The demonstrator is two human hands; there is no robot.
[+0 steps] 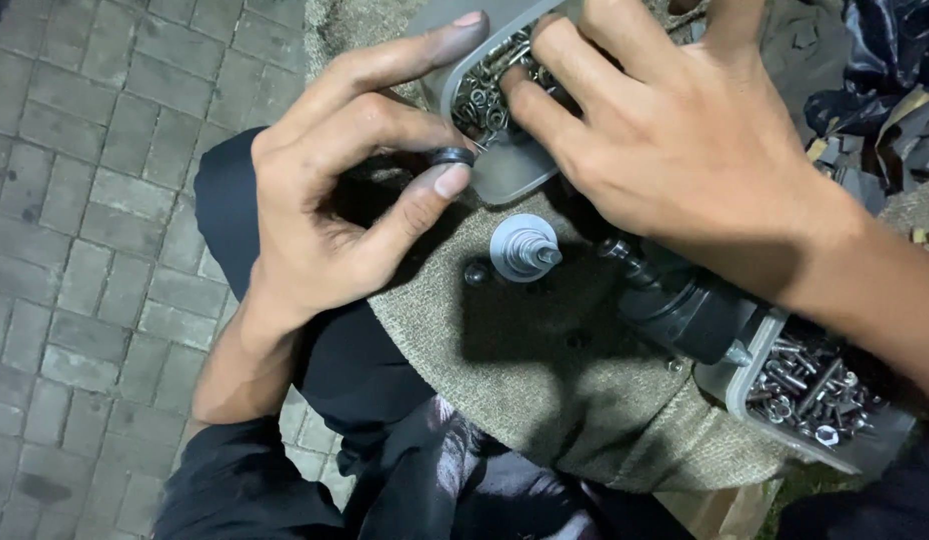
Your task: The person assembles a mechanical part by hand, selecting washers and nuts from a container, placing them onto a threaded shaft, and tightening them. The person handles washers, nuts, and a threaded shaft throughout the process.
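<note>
The left hand (335, 190) reaches in from the lower left, its thumb and forefinger pinched together and the other fingers curled. The right hand (675, 130) comes from the right, palm down, fingers bent and pressed downward.

The left hand (330, 190) pinches a small dark ring (453, 156) beside a grey tray (505, 175) of nuts and washers, where the right hand (675, 130) digs with its fingers. Nearer lies a flanged bolt (525, 247) on burlap (545, 390).
</note>
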